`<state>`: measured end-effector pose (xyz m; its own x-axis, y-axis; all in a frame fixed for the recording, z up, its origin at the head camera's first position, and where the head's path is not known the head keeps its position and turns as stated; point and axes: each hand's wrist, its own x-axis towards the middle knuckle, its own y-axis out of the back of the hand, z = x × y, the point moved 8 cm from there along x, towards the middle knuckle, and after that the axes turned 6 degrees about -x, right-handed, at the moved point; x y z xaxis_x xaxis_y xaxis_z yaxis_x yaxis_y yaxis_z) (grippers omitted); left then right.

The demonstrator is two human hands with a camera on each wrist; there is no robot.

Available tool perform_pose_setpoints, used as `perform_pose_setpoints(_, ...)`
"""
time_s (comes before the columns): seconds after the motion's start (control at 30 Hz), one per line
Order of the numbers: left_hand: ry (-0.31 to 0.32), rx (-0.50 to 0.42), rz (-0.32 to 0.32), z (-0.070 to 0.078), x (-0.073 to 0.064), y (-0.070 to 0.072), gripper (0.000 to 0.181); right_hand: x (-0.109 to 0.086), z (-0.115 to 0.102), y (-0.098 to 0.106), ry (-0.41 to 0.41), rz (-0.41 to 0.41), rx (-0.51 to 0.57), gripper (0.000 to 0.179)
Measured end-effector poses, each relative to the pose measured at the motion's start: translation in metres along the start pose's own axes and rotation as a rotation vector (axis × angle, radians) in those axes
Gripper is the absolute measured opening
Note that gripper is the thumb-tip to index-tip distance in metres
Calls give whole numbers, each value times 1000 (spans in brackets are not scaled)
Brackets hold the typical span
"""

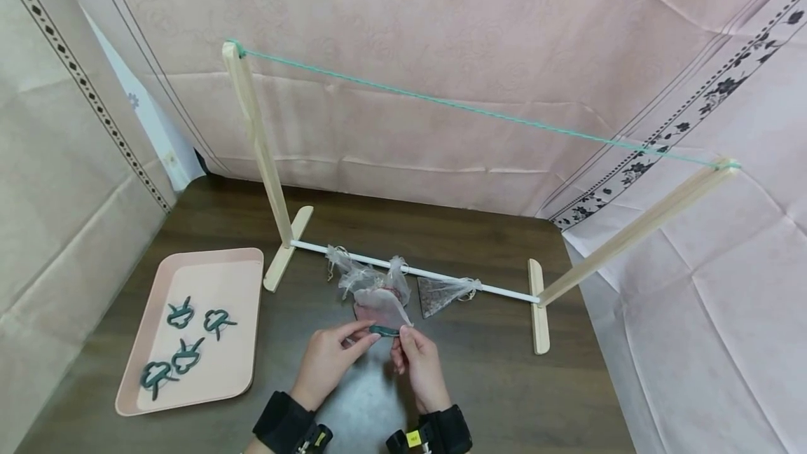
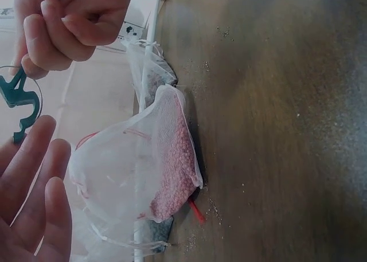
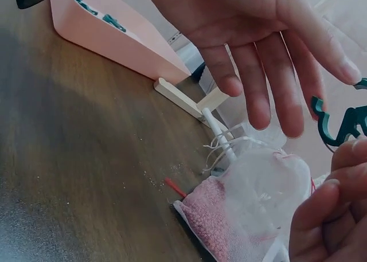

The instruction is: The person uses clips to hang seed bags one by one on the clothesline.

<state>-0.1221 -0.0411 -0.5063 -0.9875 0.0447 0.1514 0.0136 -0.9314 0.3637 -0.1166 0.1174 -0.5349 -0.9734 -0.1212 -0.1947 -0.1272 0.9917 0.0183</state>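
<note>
My left hand (image 1: 334, 359) pinches one end of a dark green plastic clothespin (image 1: 384, 331), its other fingers stretched out. The right hand (image 1: 424, 370) grips the other end, fingers curled. A thin wire spring shows on the clothespin (image 2: 26, 101) in the left wrist view. Just beyond the hands lies a white mesh drawstring bag (image 1: 381, 307) with pink granules inside. Behind it, another sheer bag (image 1: 353, 273) is mostly covered. A mesh bag with dark contents (image 1: 438, 294) lies to the right. The bags are beside the white rod, their upper parts against it.
A wooden stand has a left post (image 1: 258, 132), a right post (image 1: 637, 233), a low white rod (image 1: 504, 291) and a green cord (image 1: 429, 97) strung across the top. A pink tray (image 1: 242, 370) at left holds several green clothespins (image 1: 186, 356). Cloth (image 1: 403, 19) hangs behind.
</note>
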Motion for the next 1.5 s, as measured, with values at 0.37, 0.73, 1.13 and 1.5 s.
perform_pose_setpoints(0.37, -5, -15, -23, 4, 1, -5, 30, -2, 2, 8, 4, 40, 6, 39)
perform_pose_setpoints(0.73, -76, 71, 6, 1, 6, -7, 35, -4, 8, 26, -10, 122, 41, 48)
perform_pose_setpoints(1.13, -102, 259, 70, -8, 16, -9, 49, -10, 14, 45, -63, 199, 67, 42)
perform_pose_setpoints(1.5, -145, 336, 41, -19, 30, -16, 60, -14, 17, 54, -102, 224, 105, 39)
